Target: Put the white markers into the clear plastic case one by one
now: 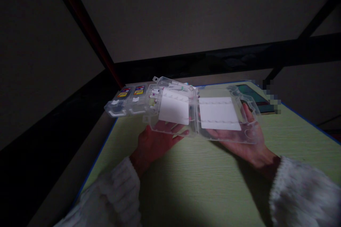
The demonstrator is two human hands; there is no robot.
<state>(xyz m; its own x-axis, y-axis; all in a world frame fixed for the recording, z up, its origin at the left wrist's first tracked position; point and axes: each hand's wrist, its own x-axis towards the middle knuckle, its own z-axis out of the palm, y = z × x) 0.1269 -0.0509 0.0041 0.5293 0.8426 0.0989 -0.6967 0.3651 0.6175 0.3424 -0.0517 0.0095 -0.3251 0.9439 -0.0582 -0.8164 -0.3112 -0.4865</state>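
Note:
A clear plastic hinged case [198, 133] lies spread wide above the green table, each half lined with a white sheet. My left hand [154, 142] supports the left half from below, fingers flat under it. Under the right half, my right hand [247, 142] cradles it, with fingers curling up its outer edge. Colour markers [170, 90] show in the upper part of the left half. Both wrists wear white knitted sleeves.
Two shut clear cases with colourful labels [130, 101] stand at the table's far left corner. A tablet or phone [255, 97] lies at the far right. The green mat [202, 184] has a blue border; dark beams and dim walls lie beyond.

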